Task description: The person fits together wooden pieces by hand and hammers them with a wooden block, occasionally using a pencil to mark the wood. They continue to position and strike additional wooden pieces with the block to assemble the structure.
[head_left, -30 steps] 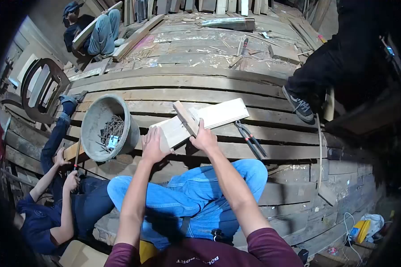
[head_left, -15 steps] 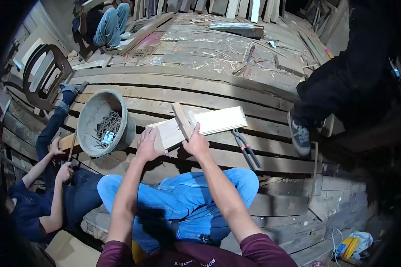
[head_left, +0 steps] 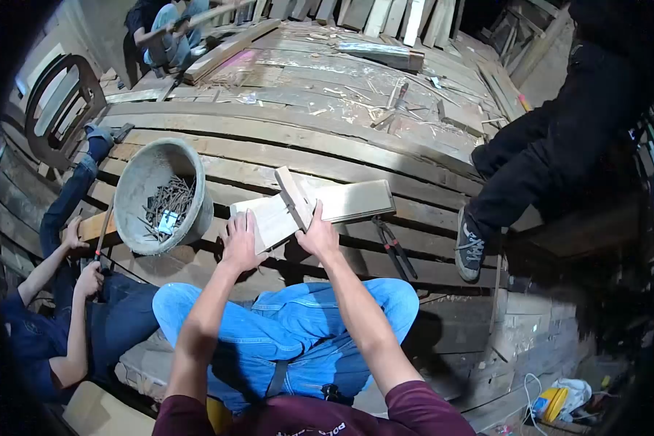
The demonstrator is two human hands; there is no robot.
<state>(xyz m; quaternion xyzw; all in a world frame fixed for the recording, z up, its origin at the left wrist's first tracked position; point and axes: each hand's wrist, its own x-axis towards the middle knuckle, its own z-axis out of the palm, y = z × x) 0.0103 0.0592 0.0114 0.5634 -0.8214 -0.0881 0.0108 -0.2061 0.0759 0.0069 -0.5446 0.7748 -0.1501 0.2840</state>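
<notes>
On the planks (head_left: 269, 132), the board (head_left: 356, 200) lies before the person, with a block (head_left: 292, 190) across it; the left hand (head_left: 240, 243) is at the left part of the board and the right hand (head_left: 318, 236) at the near end of the block. To the left of the board stands the bucket (head_left: 133, 192), in which are nails (head_left: 171, 200) and a packet (head_left: 168, 222), while the pliers (head_left: 389, 243) lie near the board's right end. Farther right is another person's shoe (head_left: 470, 247), and well beyond the board lies a timber (head_left: 381, 57).
</notes>
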